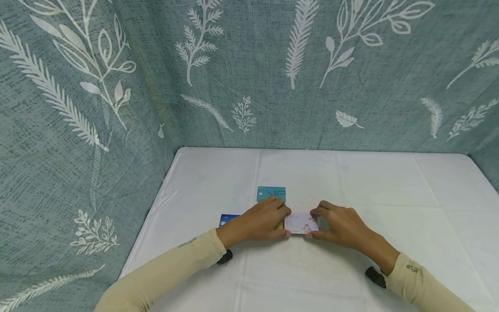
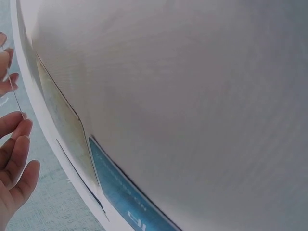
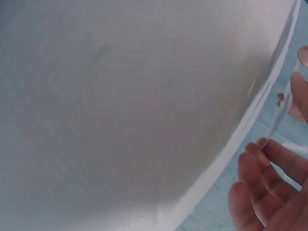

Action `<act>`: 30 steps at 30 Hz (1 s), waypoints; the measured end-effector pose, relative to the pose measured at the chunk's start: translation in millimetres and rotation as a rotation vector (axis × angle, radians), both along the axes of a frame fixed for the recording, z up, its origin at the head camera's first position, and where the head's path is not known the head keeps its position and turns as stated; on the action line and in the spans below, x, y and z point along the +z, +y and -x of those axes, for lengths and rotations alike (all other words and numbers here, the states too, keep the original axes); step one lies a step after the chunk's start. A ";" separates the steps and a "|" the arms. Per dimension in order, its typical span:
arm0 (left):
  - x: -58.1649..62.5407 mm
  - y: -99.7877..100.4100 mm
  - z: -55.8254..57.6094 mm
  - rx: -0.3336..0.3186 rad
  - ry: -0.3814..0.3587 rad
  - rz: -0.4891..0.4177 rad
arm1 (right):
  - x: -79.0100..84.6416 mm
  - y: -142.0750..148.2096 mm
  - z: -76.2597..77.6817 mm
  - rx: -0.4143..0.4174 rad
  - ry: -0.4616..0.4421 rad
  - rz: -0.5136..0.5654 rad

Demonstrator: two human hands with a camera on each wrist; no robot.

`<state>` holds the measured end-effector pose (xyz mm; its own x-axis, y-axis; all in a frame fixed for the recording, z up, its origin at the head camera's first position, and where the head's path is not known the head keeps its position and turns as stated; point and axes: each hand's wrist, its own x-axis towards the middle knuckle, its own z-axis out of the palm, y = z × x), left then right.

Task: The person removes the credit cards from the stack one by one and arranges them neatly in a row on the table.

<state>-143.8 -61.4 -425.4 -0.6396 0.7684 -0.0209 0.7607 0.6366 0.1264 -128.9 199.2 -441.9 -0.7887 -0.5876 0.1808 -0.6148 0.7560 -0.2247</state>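
Note:
A pale pink card (image 1: 301,223) with a small flower print is held level between two hands. My left hand (image 1: 262,219) pinches its left end between thumb and fingers. At its right end my right hand (image 1: 340,224) pinches it the same way. Both wrist views show the card nearly edge-on, raised above the white cloth. Just beyond the left hand lies a teal card (image 1: 270,193) with large letters. A blue card (image 1: 228,219) and a yellow card (image 1: 280,225) are partly hidden by the left hand; the yellow card (image 2: 67,115) shows more fully in the left wrist view.
White cloth covers the table (image 1: 390,186). Grey-green curtains (image 1: 265,117) with white leaf prints hang behind it and along the left side. Small black devices sit under each wrist, next to the beige sleeves (image 1: 167,268).

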 end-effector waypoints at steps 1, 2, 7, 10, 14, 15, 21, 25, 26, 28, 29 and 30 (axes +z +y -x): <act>0.5 0.2 -0.2 0.000 -0.003 0.002 | -0.3 0.1 0.1 0.002 0.002 0.001; 1.0 0.5 -0.4 0.001 -0.005 0.005 | -0.6 0.2 0.3 0.004 0.005 0.002; 3.5 1.3 -2.0 -0.004 -0.010 0.015 | -1.3 0.1 0.7 0.013 0.013 0.001; 4.3 1.4 -2.7 -0.009 -0.012 0.018 | -1.3 -0.1 0.8 0.018 0.012 -0.002; 3.9 1.5 -2.6 -0.015 -0.012 0.024 | -0.5 -0.2 0.6 0.020 0.001 -0.004; 3.8 1.5 -2.6 -0.016 -0.012 0.025 | -0.3 -0.2 0.5 0.020 -0.001 -0.004; 2.6 3.5 -1.6 -0.024 -0.002 0.041 | 0.0 0.9 0.5 0.018 -0.012 -0.009; 2.5 4.6 -1.5 -0.025 0.002 0.054 | -1.1 1.5 0.6 0.019 -0.011 -0.013; 2.6 4.8 -1.4 -0.025 0.003 0.057 | -1.3 1.6 0.7 0.019 -0.010 -0.013; 2.8 5.3 -1.5 -0.024 0.001 0.059 | -1.7 1.7 0.7 0.021 -0.008 -0.014; 2.9 5.4 -1.5 -0.023 0.002 0.060 | -1.8 1.7 0.8 0.022 -0.008 -0.014; 2.8 5.5 -1.6 -0.023 0.001 0.062 | -1.9 1.7 0.8 0.023 -0.010 -0.015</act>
